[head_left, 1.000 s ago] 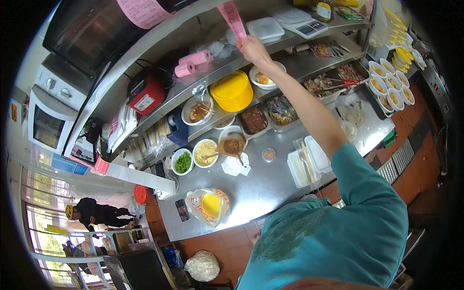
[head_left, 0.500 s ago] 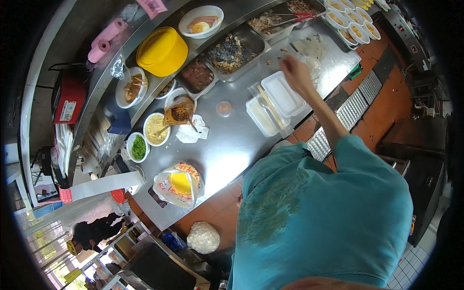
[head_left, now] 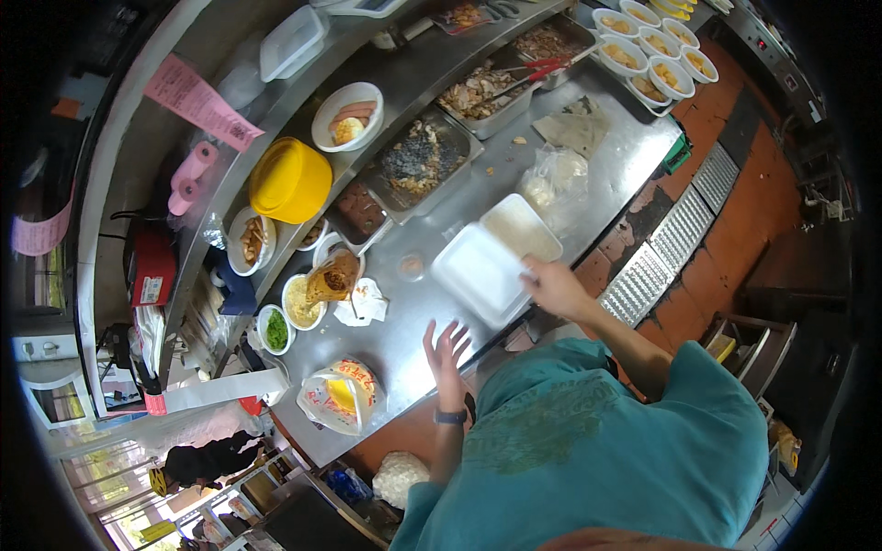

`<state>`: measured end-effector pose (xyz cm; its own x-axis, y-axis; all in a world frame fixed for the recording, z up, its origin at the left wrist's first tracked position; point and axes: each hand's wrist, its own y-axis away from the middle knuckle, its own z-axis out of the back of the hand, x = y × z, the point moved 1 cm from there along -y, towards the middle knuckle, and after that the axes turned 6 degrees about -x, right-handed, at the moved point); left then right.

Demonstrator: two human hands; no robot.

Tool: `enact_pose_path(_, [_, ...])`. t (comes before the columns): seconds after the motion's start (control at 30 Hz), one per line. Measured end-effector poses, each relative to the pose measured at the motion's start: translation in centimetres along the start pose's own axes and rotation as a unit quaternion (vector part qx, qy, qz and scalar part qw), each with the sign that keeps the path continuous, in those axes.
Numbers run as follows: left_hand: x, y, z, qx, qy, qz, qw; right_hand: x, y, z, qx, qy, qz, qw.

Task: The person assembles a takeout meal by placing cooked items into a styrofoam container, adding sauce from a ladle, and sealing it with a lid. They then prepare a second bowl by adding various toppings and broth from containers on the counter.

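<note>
A white hinged takeaway box [head_left: 481, 275] lies open on the steel counter. Its smooth half is nearer me, and the farther half holds a flat layer of what looks like white rice [head_left: 520, 226]. My right hand [head_left: 558, 289] grips the box at its right edge, close to where the halves meet. To the left of the box, my left hand [head_left: 446, 360] is raised over the counter's near edge with its fingers spread and nothing in it. A small round clear tub [head_left: 412, 267] sits just left of the box.
Trays of chopped fillings [head_left: 424, 163] line the back. A yellow tub [head_left: 290, 180], a bowl of egg and sausage [head_left: 348, 118] and tubs of chopped greens [head_left: 275, 329] and sauce stand leftward. A plastic bag [head_left: 554, 185] lies beyond the box. Several filled bowls [head_left: 625, 55] crowd the far right.
My right hand has come back from beyond the box to its edge. The box has turned, its rice half now farther away. The clear packet across it is gone. My left hand has come into view.
</note>
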<state>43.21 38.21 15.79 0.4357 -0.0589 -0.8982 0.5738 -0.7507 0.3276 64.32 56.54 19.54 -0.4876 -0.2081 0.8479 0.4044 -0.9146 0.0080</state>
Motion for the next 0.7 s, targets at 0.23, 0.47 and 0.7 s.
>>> enact_pose_path(0.23, [-2.2,-2.7,-6.6,-0.091,0.029,0.095,0.991,-0.9,-7.2,2.3,0.129,0.094,0.076,0.984])
enact_pose_path(0.47, [-1.3,-3.6,-3.7,-0.11,-0.002,0.137,0.985,-12.1,-37.3,13.6,-0.295,0.571,0.088,0.761])
enact_pose_path(0.7, [-1.8,-6.9,-2.7,-0.178,0.133,0.244,0.944,-12.3,-40.7,12.1,0.122,0.617,0.033,0.776])
